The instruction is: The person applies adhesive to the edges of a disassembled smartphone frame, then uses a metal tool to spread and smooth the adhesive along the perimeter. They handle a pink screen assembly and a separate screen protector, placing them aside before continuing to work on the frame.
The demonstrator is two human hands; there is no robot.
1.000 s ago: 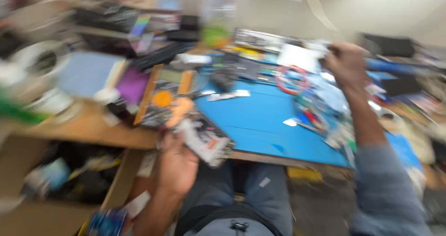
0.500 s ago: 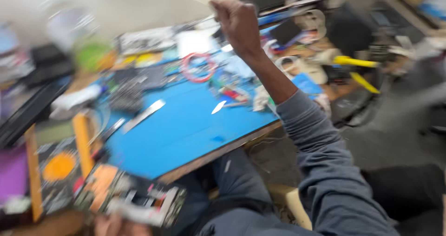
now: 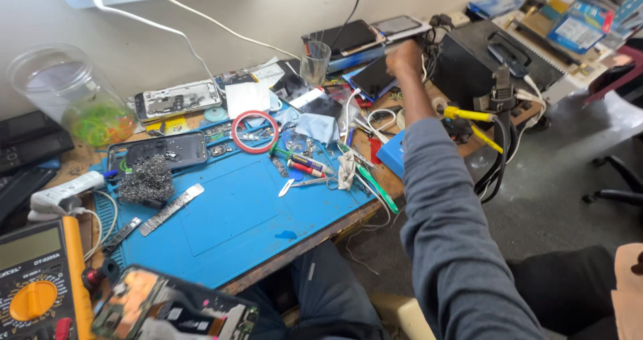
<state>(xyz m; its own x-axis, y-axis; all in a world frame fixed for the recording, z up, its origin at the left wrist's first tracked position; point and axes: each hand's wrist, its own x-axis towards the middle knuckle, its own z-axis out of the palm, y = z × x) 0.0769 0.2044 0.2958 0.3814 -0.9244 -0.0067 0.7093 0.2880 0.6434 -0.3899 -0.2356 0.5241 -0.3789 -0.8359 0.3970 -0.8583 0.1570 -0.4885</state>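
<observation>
Your right hand [image 3: 404,57], closed in a fist, reaches past the black box [image 3: 477,62] across the worktop [image 3: 221,213], while your left hand [image 3: 155,328], barely in view, pinches an opened phone [image 3: 175,305] low and near you, circuit side up for viewing.

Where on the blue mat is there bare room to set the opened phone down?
Bare patch: the blue mat's centre, bordered by the metal strip, red ring and front edge. Crowded: the tools toward the right hand; steel wool on its left.
</observation>
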